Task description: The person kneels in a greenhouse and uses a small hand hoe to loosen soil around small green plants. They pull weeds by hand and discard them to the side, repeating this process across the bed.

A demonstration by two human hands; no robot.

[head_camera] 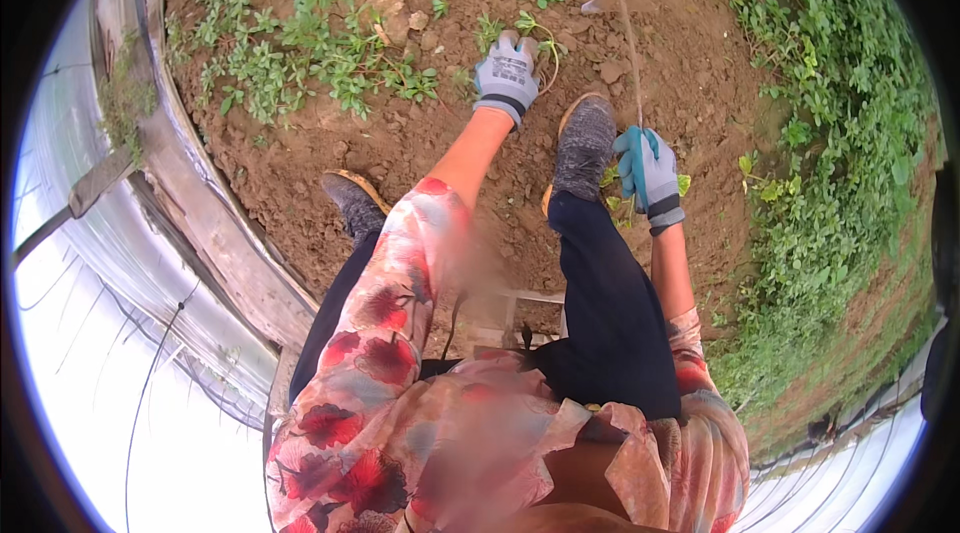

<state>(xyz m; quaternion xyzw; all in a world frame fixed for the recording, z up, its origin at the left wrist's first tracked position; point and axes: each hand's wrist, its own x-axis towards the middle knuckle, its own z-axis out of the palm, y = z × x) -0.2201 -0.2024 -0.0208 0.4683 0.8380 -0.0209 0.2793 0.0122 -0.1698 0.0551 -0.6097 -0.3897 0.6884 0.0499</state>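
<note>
My left hand (508,75), in a grey glove with a black cuff, reaches down to the brown soil. Its fingertips touch the ground beside a small weed (489,30), and whether they pinch anything is hidden. A curved plant stem with a few leaves (553,47) lies against that hand's right side. In a grey and teal glove, my right hand (649,171) is closed around the thin handle (634,72) of a small hand hoe. The hoe's blade (619,3) rests on the soil ahead. Some yellowish leaves (684,184) show around the right hand.
Low green weeds (300,45) spread at the upper left, and a dense band of them (832,128) runs down the right. A wooden board (202,180) and plastic sheeting (97,233) border the left. My shoes (583,147) stand on the soil.
</note>
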